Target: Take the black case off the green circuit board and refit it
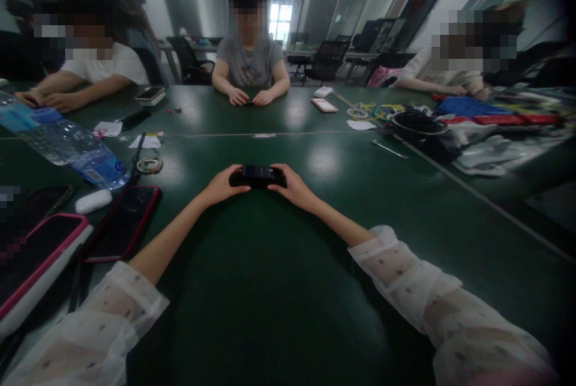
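A small black device with a little lit screen (258,174) is held level between my two hands, low over the green tabletop (270,290). My left hand (224,186) grips its left end, thumb along the near side. Around its right end my right hand (294,186) is closed in the same way. Whether the device touches the table I cannot tell. Left of my left forearm lies a phone in a red case (123,224), beside a white earbud case (93,200).
A water bottle (85,152) lies tilted at the left, near a pink-edged phone (40,260). A wrench (389,149), cables (360,111) and plastic bags (486,152) are at the right. Across the table sits a person in grey (249,68); other people sit at both sides.
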The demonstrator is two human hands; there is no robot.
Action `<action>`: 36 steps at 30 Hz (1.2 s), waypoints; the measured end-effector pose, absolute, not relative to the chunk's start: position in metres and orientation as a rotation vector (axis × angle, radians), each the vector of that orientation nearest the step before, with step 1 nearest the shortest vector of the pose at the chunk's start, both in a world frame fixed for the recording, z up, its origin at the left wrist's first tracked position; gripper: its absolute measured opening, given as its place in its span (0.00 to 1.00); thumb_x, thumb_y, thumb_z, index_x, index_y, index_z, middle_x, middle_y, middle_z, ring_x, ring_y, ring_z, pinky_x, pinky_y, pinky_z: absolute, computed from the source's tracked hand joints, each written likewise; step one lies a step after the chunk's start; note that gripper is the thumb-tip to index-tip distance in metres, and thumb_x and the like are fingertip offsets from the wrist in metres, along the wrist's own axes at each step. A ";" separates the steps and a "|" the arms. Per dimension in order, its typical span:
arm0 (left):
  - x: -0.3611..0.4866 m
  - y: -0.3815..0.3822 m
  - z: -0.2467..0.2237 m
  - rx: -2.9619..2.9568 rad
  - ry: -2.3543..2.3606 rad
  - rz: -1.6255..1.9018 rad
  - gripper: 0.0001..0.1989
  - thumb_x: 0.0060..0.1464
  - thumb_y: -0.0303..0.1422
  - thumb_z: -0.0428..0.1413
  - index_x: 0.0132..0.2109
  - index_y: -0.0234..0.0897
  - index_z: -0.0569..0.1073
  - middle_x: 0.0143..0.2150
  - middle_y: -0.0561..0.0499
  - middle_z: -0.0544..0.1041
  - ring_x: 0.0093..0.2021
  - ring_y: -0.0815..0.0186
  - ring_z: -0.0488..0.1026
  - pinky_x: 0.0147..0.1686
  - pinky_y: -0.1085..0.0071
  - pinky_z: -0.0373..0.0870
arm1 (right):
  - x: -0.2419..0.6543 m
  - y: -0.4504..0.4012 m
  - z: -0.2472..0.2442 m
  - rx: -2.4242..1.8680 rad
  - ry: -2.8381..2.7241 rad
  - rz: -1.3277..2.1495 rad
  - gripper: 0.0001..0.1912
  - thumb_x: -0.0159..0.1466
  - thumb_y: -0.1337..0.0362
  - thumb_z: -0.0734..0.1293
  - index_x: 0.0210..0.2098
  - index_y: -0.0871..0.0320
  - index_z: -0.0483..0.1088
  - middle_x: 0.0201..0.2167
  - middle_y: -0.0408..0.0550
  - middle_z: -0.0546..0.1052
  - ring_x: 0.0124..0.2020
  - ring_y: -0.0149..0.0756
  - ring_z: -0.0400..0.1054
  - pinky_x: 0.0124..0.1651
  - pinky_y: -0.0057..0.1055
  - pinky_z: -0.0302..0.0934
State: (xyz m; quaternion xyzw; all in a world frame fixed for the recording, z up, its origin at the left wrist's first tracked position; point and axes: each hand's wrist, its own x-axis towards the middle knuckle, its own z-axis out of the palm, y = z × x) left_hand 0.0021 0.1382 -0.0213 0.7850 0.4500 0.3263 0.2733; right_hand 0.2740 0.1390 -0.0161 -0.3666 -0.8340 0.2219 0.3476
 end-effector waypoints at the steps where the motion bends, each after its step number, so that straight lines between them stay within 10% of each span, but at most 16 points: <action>1: 0.002 0.138 -0.021 2.113 1.212 0.878 0.32 0.48 0.42 0.63 0.58 0.41 0.66 0.56 0.42 0.73 0.55 0.52 0.71 0.54 0.50 0.67 | 0.274 0.138 -0.015 -0.954 -2.160 0.579 0.26 0.62 0.63 0.70 0.57 0.55 0.60 0.53 0.54 0.70 0.56 0.47 0.67 0.58 0.54 0.63; 26: 0.002 0.135 -0.016 2.043 1.215 0.837 0.29 0.50 0.41 0.63 0.57 0.40 0.68 0.57 0.43 0.73 0.57 0.52 0.71 0.57 0.47 0.65 | 0.279 0.146 -0.023 -1.020 -1.719 0.446 0.27 0.64 0.51 0.66 0.57 0.52 0.54 0.54 0.55 0.66 0.55 0.45 0.65 0.57 0.46 0.65; 36: 0.003 0.132 -0.010 2.047 1.218 0.792 0.27 0.51 0.39 0.62 0.57 0.40 0.68 0.57 0.43 0.73 0.57 0.51 0.71 0.55 0.47 0.67 | 0.297 0.172 -0.053 -1.287 -1.602 0.277 0.26 0.62 0.58 0.66 0.56 0.55 0.54 0.50 0.58 0.66 0.55 0.51 0.64 0.57 0.59 0.61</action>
